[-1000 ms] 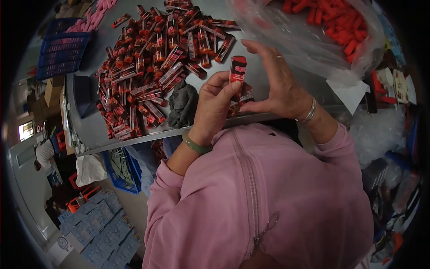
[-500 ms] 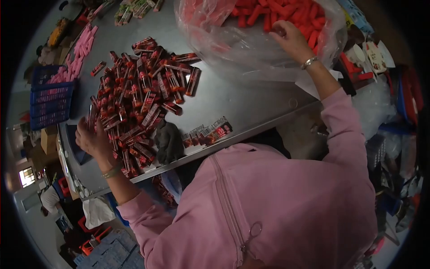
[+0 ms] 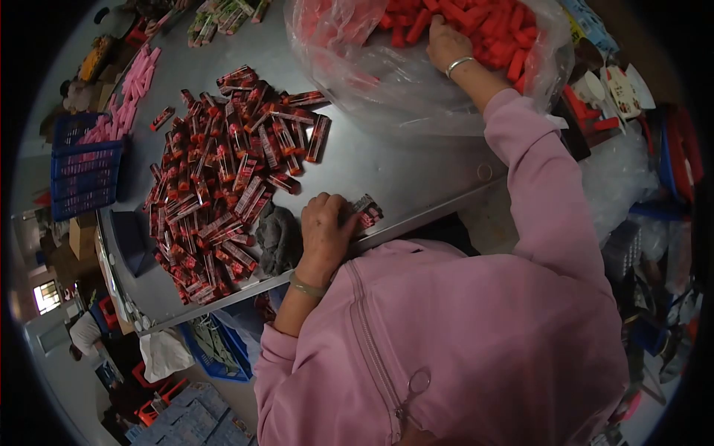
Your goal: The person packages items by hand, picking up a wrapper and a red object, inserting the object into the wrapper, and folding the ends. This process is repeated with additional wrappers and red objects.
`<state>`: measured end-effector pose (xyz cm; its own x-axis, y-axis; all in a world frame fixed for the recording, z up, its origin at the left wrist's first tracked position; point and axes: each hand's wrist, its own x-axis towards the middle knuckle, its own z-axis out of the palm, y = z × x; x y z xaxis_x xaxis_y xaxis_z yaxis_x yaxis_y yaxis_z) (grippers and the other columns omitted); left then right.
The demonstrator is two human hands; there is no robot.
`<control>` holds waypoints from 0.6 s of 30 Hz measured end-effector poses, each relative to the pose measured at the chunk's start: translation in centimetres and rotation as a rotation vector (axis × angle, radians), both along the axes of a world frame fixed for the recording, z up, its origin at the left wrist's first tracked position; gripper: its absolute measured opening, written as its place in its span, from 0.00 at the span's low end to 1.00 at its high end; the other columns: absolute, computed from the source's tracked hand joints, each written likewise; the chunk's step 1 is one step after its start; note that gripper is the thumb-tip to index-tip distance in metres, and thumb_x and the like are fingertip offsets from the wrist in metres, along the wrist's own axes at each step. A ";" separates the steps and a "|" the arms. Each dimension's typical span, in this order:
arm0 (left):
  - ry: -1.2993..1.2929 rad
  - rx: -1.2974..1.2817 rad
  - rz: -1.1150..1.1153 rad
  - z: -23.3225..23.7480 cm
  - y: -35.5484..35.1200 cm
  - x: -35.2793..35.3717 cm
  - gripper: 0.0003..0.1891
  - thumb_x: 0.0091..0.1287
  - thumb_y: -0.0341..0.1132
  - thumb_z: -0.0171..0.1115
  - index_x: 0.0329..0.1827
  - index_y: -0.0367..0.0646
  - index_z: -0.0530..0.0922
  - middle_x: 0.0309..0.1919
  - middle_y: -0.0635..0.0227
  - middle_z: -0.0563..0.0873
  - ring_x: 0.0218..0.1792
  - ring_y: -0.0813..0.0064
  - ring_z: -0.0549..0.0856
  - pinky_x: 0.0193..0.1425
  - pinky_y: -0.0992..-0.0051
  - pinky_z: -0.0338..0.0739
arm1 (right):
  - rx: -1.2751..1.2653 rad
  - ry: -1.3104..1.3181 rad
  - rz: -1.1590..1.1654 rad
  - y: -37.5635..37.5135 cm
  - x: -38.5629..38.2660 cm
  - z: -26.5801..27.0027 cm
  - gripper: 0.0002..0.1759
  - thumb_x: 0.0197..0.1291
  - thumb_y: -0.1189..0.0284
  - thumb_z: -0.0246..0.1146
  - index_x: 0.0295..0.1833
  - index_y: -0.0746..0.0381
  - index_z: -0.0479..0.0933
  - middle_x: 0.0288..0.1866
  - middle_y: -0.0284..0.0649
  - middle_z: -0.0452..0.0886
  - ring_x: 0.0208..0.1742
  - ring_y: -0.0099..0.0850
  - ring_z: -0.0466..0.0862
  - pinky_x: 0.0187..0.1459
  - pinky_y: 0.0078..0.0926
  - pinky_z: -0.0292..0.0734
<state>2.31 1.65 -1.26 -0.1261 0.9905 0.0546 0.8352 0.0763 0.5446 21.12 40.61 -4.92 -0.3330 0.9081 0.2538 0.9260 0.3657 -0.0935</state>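
My left hand (image 3: 325, 227) rests at the table's front edge, fingers curled down and thumb at the side, over a stack of small printed labels (image 3: 367, 211). Only the right end of the labels shows past the thumb. My right hand (image 3: 448, 48) reaches into a large clear plastic bag (image 3: 401, 93) with its fingers closed at the red stick-shaped pieces (image 3: 487, 33). Its fingertips are partly hidden among them. Left of my left hand lies a crumpled dark grey cloth (image 3: 278, 239). Beyond it spreads a heap of red-and-black wrapped sticks (image 3: 223, 160).
A blue basket (image 3: 85, 175) with pink sticks (image 3: 134, 85) stands at the table's left edge. Green-printed pieces (image 3: 216, 21) lie at the back of the metal table (image 3: 416, 167). A dark blue holder (image 3: 128, 241) sits at the left front corner.
My left hand has come from the left side of the wrapped heap to the labels at the front edge. My right hand has moved left and farther into the red pieces, its fingers closing.
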 end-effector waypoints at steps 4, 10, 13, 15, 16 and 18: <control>-0.153 -0.001 0.025 -1.0 0.0 -0.7 0.10 0.53 0.30 0.72 0.33 0.42 0.78 0.31 0.61 0.80 0.39 0.56 0.79 0.45 0.61 0.70 | -0.130 0.028 -0.049 -0.8 0.5 1.3 0.25 0.57 0.70 0.65 0.58 0.65 0.66 0.47 0.56 0.84 0.49 0.54 0.85 0.51 0.49 0.81; -0.019 0.148 -0.049 -0.4 0.0 -0.3 0.05 0.55 0.28 0.69 0.31 0.42 0.79 0.30 0.61 0.80 0.38 0.57 0.78 0.44 0.61 0.69 | -0.242 -0.207 0.167 -4.2 2.1 3.5 0.12 0.63 0.70 0.57 0.50 0.61 0.78 0.47 0.48 0.84 0.52 0.47 0.84 0.52 0.45 0.78; 0.121 0.183 -0.095 -0.4 0.2 -0.2 0.03 0.57 0.28 0.67 0.31 0.43 0.80 0.31 0.62 0.80 0.38 0.58 0.79 0.44 0.61 0.69 | -0.077 -0.158 0.194 -3.6 1.7 2.1 0.17 0.54 0.69 0.66 0.49 0.63 0.74 0.51 0.52 0.82 0.53 0.51 0.83 0.54 0.49 0.78; 0.184 0.181 -0.108 0.0 0.1 -0.3 0.05 0.59 0.28 0.66 0.37 0.43 0.83 0.34 0.64 0.82 0.40 0.59 0.79 0.47 0.62 0.70 | -0.020 -0.129 0.242 -3.0 1.3 1.3 0.18 0.55 0.68 0.66 0.49 0.64 0.74 0.52 0.52 0.81 0.52 0.51 0.83 0.53 0.48 0.78; 0.186 0.173 -0.096 0.5 0.0 -0.3 0.05 0.59 0.28 0.66 0.37 0.43 0.83 0.34 0.64 0.82 0.40 0.59 0.79 0.47 0.62 0.70 | -0.025 -0.127 0.254 -1.2 1.8 -1.0 0.18 0.55 0.68 0.66 0.49 0.64 0.74 0.52 0.52 0.81 0.52 0.51 0.83 0.53 0.48 0.78; 0.240 0.260 -0.037 1.5 0.1 -0.5 0.06 0.59 0.27 0.67 0.39 0.44 0.83 0.37 0.65 0.81 0.41 0.60 0.79 0.47 0.63 0.69 | 0.129 0.213 0.481 3.3 3.5 -6.8 0.21 0.56 0.69 0.66 0.54 0.63 0.74 0.51 0.53 0.80 0.50 0.50 0.83 0.52 0.46 0.77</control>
<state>1.80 1.74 0.22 -0.0433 0.9431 0.3295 0.9413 -0.0720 0.3298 24.63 43.86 -11.76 -0.6324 0.6229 0.4606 0.6167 0.7646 -0.1872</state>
